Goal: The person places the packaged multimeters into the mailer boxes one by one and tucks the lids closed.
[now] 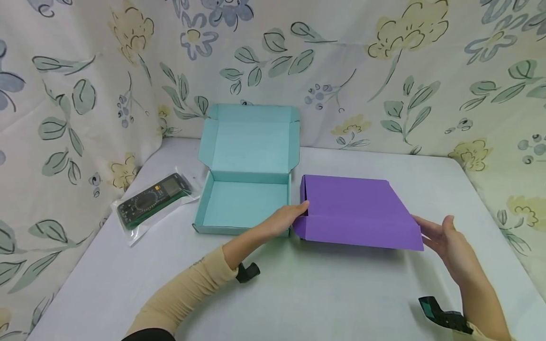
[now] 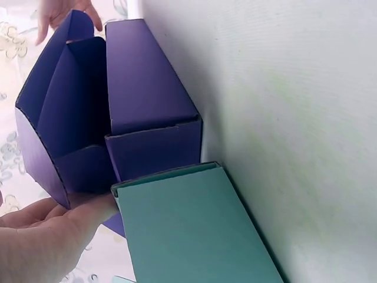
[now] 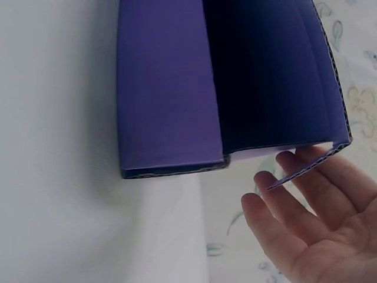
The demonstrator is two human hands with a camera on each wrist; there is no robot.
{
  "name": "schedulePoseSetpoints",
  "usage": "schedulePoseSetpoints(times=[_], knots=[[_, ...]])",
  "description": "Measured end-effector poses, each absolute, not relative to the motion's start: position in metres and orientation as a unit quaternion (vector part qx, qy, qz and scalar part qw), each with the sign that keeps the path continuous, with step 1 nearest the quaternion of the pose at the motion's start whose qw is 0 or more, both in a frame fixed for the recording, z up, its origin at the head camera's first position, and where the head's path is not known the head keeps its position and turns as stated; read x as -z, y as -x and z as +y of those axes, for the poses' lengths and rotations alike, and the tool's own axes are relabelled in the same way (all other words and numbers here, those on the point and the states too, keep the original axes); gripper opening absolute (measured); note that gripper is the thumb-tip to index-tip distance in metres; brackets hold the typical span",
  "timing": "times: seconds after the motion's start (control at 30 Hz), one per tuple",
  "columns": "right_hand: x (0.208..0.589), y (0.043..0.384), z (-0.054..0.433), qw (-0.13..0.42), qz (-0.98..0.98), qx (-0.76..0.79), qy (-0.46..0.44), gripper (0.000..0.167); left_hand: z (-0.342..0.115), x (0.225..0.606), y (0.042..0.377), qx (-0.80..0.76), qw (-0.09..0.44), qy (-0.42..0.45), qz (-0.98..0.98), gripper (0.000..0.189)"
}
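Note:
A purple cardboard box point(image 1: 354, 201) stands on the table with its lid partly raised; the wrist views show a dark gap under the lid. At its left end my left hand point(image 1: 285, 219) holds the lid's side edge between thumb and fingers. My right hand point(image 1: 452, 251) is at the other end, palm up. Its fingers are loosely extended and touch the lid's side flap point(image 3: 306, 167) from outside. Left of the purple box sits a teal cardboard box point(image 1: 247, 201), lid fully back and nothing inside. My left forearm reaches across its front right corner.
On the left of the white table point(image 1: 341, 293) lies a black and green multimeter point(image 1: 151, 199) in a clear plastic bag point(image 1: 138, 233). A floral curtain point(image 1: 264, 57) hangs behind and at the sides. Black wrist camera mounts point(image 1: 445, 316) are strapped at both wrists.

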State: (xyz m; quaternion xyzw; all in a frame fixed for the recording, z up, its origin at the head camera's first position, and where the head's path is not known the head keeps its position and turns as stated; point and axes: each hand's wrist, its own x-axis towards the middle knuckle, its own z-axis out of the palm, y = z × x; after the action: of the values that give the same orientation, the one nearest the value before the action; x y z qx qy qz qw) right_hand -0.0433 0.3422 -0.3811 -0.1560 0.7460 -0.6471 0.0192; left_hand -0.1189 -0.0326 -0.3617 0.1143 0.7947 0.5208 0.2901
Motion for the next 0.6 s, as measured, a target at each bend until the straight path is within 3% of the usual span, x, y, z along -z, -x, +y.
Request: schedulePoseSetpoints(times=[0.6], knots=[[0.384, 0.045, 0.339, 0.006, 0.744, 0.653, 0.141, 0.063, -0.021, 0.361, 0.130, -0.514, 0.280, -0.100, 0.805, 0.069]])
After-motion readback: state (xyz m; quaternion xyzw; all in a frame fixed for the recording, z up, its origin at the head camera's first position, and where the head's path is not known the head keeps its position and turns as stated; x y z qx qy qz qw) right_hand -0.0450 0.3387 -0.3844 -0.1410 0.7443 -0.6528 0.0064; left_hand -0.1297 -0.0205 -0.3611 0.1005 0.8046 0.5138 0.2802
